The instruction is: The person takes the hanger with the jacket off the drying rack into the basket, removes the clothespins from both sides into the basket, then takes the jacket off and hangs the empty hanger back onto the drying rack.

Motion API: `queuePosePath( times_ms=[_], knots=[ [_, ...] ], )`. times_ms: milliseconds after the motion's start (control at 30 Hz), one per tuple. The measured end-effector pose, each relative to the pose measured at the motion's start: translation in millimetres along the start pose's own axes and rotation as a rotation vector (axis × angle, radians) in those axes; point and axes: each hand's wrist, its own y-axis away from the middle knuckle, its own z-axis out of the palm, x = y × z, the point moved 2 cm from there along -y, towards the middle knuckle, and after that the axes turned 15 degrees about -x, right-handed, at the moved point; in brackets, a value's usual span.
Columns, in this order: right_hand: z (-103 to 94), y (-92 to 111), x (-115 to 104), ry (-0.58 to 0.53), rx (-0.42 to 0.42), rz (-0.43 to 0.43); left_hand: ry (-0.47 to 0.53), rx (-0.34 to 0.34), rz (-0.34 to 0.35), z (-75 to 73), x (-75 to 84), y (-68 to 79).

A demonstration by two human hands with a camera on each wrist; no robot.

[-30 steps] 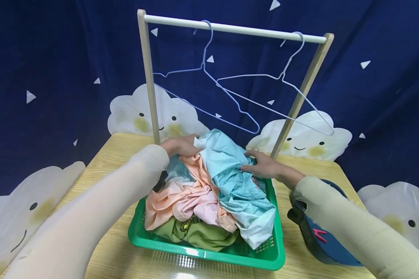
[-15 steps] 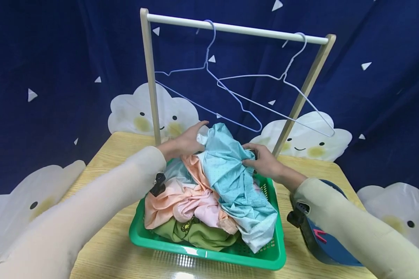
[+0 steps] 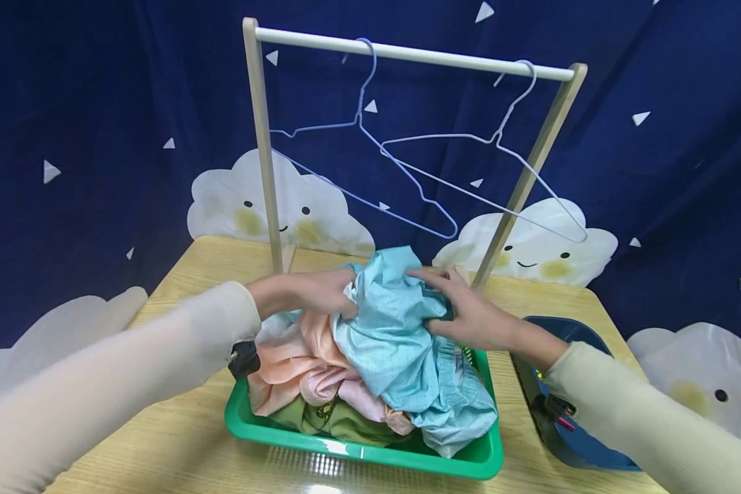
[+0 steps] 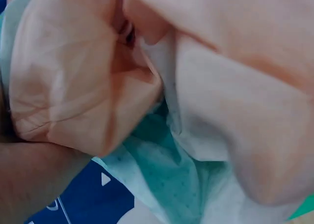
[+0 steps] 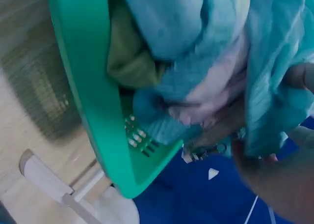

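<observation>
A light turquoise garment [image 3: 389, 343] lies bunched over a heap of clothes in a green plastic basket [image 3: 370, 454]. My left hand [image 3: 318, 293] grips its upper left side, the fingertips hidden in cloth; peach fabric [image 4: 73, 76] fills much of the left wrist view. At the garment's upper right is my right hand [image 3: 472, 312], thumb and index finger spread apart and touching the folds. Some of its fingers are hidden behind the cloth. Below lie a peach garment [image 3: 284, 374], pink cloth [image 3: 361, 398] and an olive-green garment [image 3: 339, 422].
A small clothes rack [image 3: 259, 137] stands behind the basket on the wooden table [image 3: 179, 412]. From its white bar hang a blue hanger [image 3: 407, 182] and a pale hanger [image 3: 463, 135]. Right of the basket sits a dark blue container [image 3: 577, 333], partly under my right forearm.
Both hands have come down toward the basket, the left one the most. The garment's raised top has sunk and bunched up, and my right thumb and index finger have spread apart.
</observation>
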Motion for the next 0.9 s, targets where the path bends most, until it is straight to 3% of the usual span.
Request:
queuePosePath(
  times_ms=[133, 300, 400, 500, 633, 833, 900],
  knots=[
    [11.9, 3, -11, 0.144, -0.072, -0.027, -0.130, -0.066, 0.002, 14.0, 1.6, 2.1],
    [25.7, 5, -16, 0.184, -0.302, -0.032, -0.304, -0.125, 0.037, 33.5, 1.2, 4.3],
    [32.3, 8, -15, 0.167, -0.415, -0.003, -0.479, -0.101, -0.021, 43.3, 2.7, 6.4],
    [37.1, 9, -12, 0.149, -0.458, 0.021, -0.615, -0.069, -0.108, 49.2, 5.2, 8.1],
    [41.8, 10, -9, 0.140, -0.469, 0.031, -0.595, -0.105, -0.186, 53.6, 3.6, 8.1],
    [37.9, 10, -3, 0.035, -0.550, 0.070, -0.490, -0.178, -0.094, 56.8, -8.5, 0.3],
    [34.9, 10, -2, 0.008, -0.580, 0.094, -0.458, -0.202, -0.104, 57.8, -10.7, -2.2]
  ],
)
